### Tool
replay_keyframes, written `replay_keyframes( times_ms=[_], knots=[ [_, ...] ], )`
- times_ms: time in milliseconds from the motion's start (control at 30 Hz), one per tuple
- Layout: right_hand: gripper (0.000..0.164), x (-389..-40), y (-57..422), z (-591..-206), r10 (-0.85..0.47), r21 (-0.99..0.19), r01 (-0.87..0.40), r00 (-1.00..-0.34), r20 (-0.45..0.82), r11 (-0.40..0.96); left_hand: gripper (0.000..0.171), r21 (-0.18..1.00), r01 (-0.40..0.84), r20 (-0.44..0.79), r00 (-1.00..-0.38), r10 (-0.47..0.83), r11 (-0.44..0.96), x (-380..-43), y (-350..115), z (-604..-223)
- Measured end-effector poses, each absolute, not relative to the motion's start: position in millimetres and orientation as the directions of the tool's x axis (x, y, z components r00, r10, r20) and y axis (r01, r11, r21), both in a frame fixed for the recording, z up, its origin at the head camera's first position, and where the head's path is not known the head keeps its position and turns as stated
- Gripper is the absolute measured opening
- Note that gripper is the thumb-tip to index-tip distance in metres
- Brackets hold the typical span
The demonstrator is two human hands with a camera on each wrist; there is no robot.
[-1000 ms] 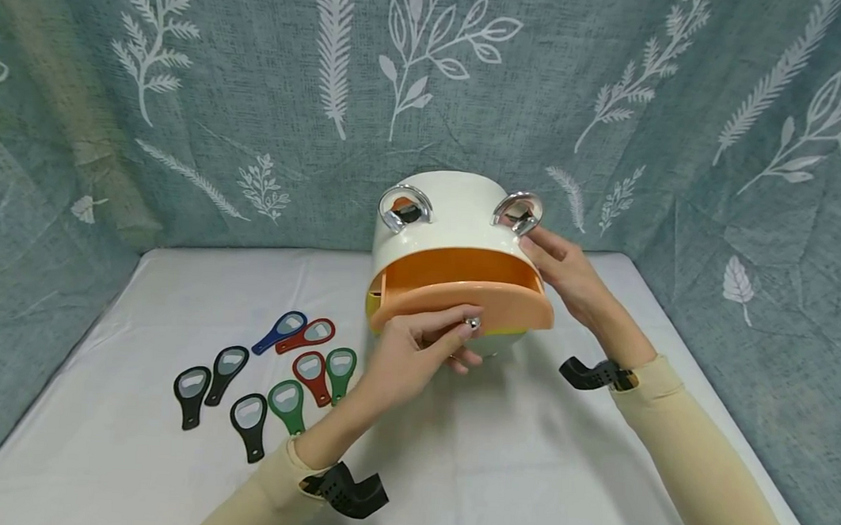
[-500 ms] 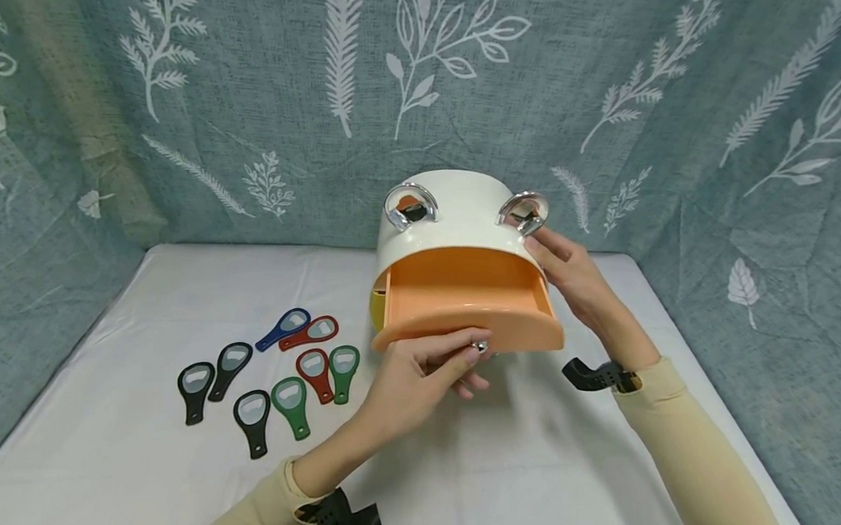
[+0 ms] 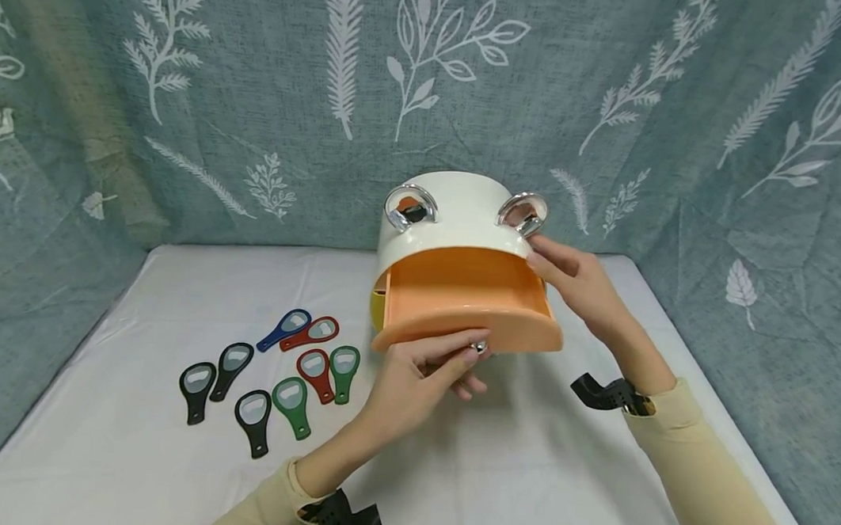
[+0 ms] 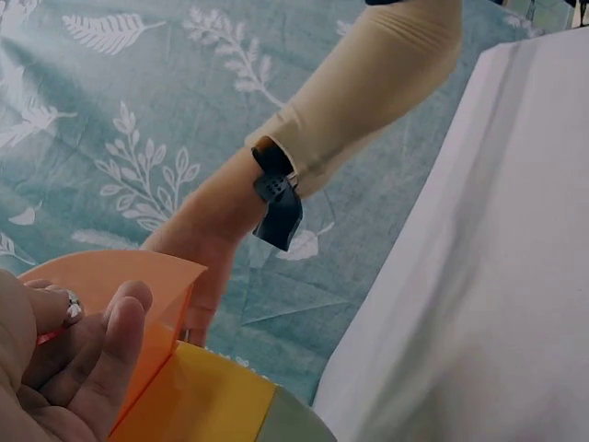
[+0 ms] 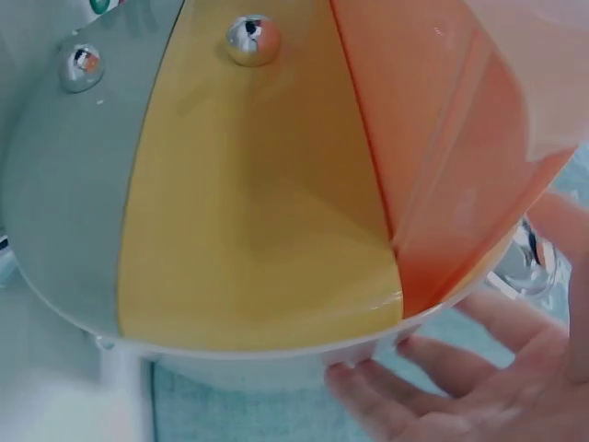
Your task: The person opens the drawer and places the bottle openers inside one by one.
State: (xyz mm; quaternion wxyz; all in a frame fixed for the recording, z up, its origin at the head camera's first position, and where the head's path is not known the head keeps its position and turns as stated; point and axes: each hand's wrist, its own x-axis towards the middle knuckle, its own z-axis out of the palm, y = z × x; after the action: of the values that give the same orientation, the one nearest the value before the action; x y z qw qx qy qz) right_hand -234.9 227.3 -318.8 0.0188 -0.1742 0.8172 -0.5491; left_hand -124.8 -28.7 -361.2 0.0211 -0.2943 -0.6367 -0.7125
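Observation:
A white rounded cabinet [image 3: 459,209] stands at the back of the table, with its orange drawer [image 3: 470,273] pulled out and showing a bare interior. My left hand [image 3: 414,381] pinches the small silver knob [image 3: 479,347] on that drawer's front between thumb and forefinger. My right hand [image 3: 583,291] is at the cabinet's right side, below a chrome ring [image 3: 523,214]; in the right wrist view its fingers [image 5: 442,364] are spread and fairly straight by the side wall. That view also shows the closed yellow drawer [image 5: 258,203] and grey-green drawer [image 5: 64,203] with silver knobs.
Several bottle openers lie left of the cabinet: black [image 3: 251,416], green [image 3: 290,402], red [image 3: 315,372] and blue [image 3: 284,328] ones. The white-covered table [image 3: 131,469] meets a leaf-patterned teal curtain [image 3: 258,87] at the back and sides.
My left hand has drawn the orange drawer further out towards me, most of it in the first half second. The right hand has shifted slightly right and down, away from the chrome ring.

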Motion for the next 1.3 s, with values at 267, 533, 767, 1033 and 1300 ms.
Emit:
replay_keyframes(
  times_ms=[267,533,767,1033,1300],
  knots=[
    [0.057,-236,239,-334,-0.332,-0.915,-0.307,-0.919,0.213,0.264,0.031,0.846,0.492,0.533,-0.762,0.367,-0.206,-118,-61,-371],
    [0.055,-235,248,-340,-0.374,-0.928,-0.321,-0.897,0.234,0.188,0.027,0.839,0.523,0.489,-0.845,0.215,0.149,-112,-163,-378],
    [0.055,-235,247,-340,-0.374,-0.933,-0.31,-0.899,0.226,0.182,0.037,0.808,0.389,0.445,-0.895,-0.026,0.443,-116,-246,-401],
    [0.054,-238,245,-341,-0.382,-0.935,-0.308,-0.897,0.224,0.176,0.044,0.753,0.213,0.268,-0.963,0.006,0.623,-123,-297,-418],
    [0.054,-240,242,-341,-0.389,-0.935,-0.305,-0.896,0.217,0.181,0.053,0.702,0.193,0.212,-0.976,0.057,0.685,-138,-314,-427]
  ],
)
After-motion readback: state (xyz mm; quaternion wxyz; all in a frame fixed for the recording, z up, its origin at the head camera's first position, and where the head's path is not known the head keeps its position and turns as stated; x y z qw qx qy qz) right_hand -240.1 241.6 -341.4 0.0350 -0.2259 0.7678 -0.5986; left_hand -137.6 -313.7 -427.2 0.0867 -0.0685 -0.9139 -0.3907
